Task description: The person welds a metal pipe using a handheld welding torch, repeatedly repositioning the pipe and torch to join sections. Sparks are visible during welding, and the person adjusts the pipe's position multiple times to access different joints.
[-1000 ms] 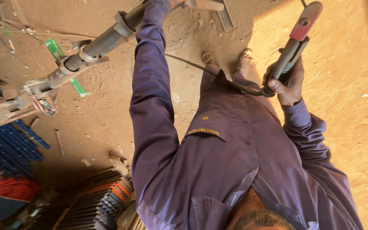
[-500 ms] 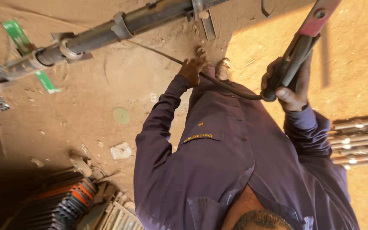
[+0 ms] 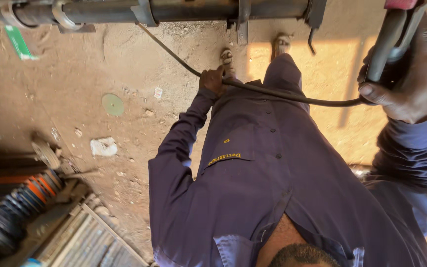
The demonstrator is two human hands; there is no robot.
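Right hand point(image 3: 406, 86) is clenched around a grey tool handle with a red tip point(image 3: 389, 44); left hand point(image 3: 212, 80) is closed on the black hose point(image 3: 282, 95) running between them. Hose looks limp and light, best held mid-length. Steel shaft point(image 3: 189, 10) overhead, green disc point(image 3: 112, 104) on dirt floor.

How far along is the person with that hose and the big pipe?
Done: the black hose already reaches up to the metal pipe. In hand: the left hand grips the hose and the right hand grips the grey tool. Left: I cannot tell whether the hose end is fastened there.
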